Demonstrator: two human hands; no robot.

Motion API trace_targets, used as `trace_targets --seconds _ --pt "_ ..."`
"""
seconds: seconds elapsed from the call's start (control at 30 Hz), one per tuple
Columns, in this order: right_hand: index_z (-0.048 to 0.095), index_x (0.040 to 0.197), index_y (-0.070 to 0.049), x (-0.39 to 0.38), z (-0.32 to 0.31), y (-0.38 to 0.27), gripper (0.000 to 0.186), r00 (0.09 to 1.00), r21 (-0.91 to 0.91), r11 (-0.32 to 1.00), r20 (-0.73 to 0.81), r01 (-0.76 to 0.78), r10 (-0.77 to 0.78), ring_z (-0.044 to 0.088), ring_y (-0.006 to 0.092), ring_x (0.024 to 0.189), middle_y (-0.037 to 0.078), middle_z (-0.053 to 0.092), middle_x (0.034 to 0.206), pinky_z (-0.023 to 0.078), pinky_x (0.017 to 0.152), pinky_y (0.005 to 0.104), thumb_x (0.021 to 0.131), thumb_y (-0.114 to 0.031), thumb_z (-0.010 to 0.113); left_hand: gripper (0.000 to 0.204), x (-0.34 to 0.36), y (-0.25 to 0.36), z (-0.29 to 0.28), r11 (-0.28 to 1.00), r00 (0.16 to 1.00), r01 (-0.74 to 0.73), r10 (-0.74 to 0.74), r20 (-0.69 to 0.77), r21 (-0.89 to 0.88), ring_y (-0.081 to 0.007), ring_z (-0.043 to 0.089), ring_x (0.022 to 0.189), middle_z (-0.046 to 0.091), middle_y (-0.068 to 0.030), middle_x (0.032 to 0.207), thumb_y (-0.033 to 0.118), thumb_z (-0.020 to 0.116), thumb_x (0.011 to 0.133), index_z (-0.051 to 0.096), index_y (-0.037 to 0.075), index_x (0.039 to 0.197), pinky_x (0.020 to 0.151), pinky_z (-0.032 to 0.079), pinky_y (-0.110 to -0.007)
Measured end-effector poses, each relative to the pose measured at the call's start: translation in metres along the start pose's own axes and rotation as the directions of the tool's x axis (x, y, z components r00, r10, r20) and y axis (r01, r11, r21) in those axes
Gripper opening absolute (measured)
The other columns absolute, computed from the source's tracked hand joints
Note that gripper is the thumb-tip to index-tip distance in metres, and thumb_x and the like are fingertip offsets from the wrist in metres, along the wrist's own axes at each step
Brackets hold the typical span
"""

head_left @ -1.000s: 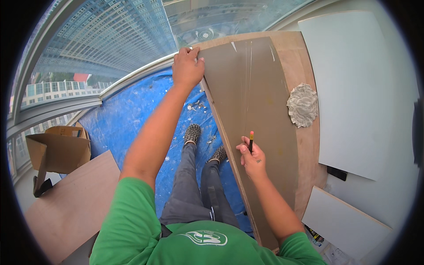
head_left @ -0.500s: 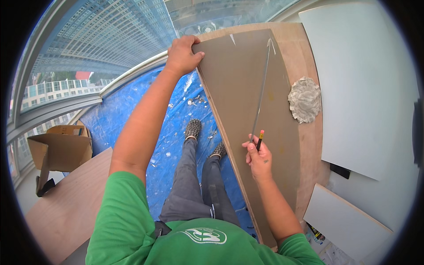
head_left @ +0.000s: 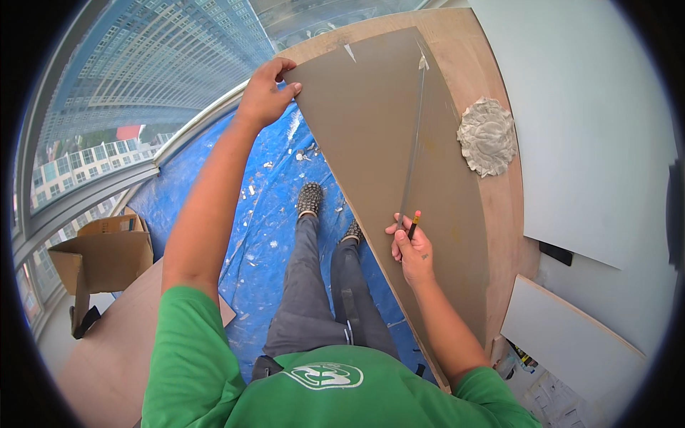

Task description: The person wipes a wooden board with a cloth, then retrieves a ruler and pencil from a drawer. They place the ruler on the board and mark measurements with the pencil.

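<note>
A long grey-brown panel (head_left: 364, 107) lies slanting across a pale wooden board (head_left: 464, 43). At the panel's far left corner my left hand (head_left: 267, 96) grips the edge, thumb on the near side and fingers curled over. My right hand (head_left: 412, 250) is above the panel's middle, closed around a black pencil (head_left: 414, 225) with a pink eraser pointing up. The same hand pinches the near end of a long, thin metal strip (head_left: 414, 143). This strip runs away over the panel to a small whitish mark near the far edge; its exact kind is unclear.
On the board's right side rests a crumpled off-white cloth (head_left: 486, 137). Large white panels (head_left: 571, 128) stand at right, with a smaller white board (head_left: 571, 342) below. A blue sheet (head_left: 264, 192) with debris covers the floor. At left are a cardboard box (head_left: 103, 253), a plywood sheet (head_left: 107, 364) and windows.
The panel's far end and my left hand on its corner appear farther left and farther away. The cloth sits higher in view. My right hand keeps its hold on pencil and strip.
</note>
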State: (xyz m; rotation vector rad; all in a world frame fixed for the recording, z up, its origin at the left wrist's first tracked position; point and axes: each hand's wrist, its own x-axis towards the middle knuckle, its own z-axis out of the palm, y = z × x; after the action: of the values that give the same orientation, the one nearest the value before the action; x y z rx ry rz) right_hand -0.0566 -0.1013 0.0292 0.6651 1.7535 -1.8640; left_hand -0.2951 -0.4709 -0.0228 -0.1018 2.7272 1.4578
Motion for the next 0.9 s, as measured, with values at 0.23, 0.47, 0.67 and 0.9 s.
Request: trace_targets --seconds 0.23,0.47,0.67,0.9 --pt "0.052 0.147 0.004 0.0 -0.008 0.001 0.058 1.0 -0.045 0.999 0.003 -0.009 0.009 0.053 0.0051 0.064 0.005 0.07 0.109 0.043 0.054 0.0206 0.104 -0.032 0.066 0.041 -0.006 0.003 0.005 0.967 0.981 -0.156 0.176 -0.084 0.202 -0.0309 0.064 0.108 0.068 -0.0157 0.116 0.017 0.078 0.085 0.068 0.0 0.121 0.096 0.052 -0.04" --pt "0.052 0.145 0.005 -0.008 -0.005 0.003 0.056 1.0 -0.041 0.999 -0.006 -0.021 0.021 0.052 0.0056 0.065 0.006 0.068 0.107 0.044 0.057 0.0211 0.105 -0.031 0.066 0.038 -0.004 0.001 -0.005 0.987 0.996 -0.085 0.088 -0.017 0.135 -0.0348 0.061 0.11 0.068 -0.015 0.12 0.016 0.077 0.085 0.069 0.004 0.12 0.099 0.05 -0.043" --pt "0.05 0.146 0.005 -0.007 -0.007 0.014 0.05 0.998 0.044 0.999 0.051 -0.029 0.026 0.051 0.0058 0.07 0.003 0.065 0.113 0.043 0.06 0.0206 0.107 -0.025 0.062 0.039 0.001 -0.044 0.001 0.98 0.982 -0.183 0.186 -0.02 0.082 -0.0252 0.065 0.102 0.071 -0.0125 0.112 0.018 0.076 0.089 0.069 0.004 0.125 0.094 0.052 -0.038" --pt "0.062 0.135 -0.004 0.001 0.006 0.018 0.035 0.99 0.002 0.99 -0.006 0.138 -0.138 0.046 0.004 0.067 -0.005 0.053 0.083 0.042 0.061 0.0235 0.105 -0.02 0.064 0.049 0.04 -0.122 -0.024 0.993 0.997 -0.012 0.003 0.082 0.114 -0.0218 0.056 0.134 0.062 -0.0102 0.145 0.031 0.066 0.104 0.06 0.006 0.145 0.115 0.039 -0.038"
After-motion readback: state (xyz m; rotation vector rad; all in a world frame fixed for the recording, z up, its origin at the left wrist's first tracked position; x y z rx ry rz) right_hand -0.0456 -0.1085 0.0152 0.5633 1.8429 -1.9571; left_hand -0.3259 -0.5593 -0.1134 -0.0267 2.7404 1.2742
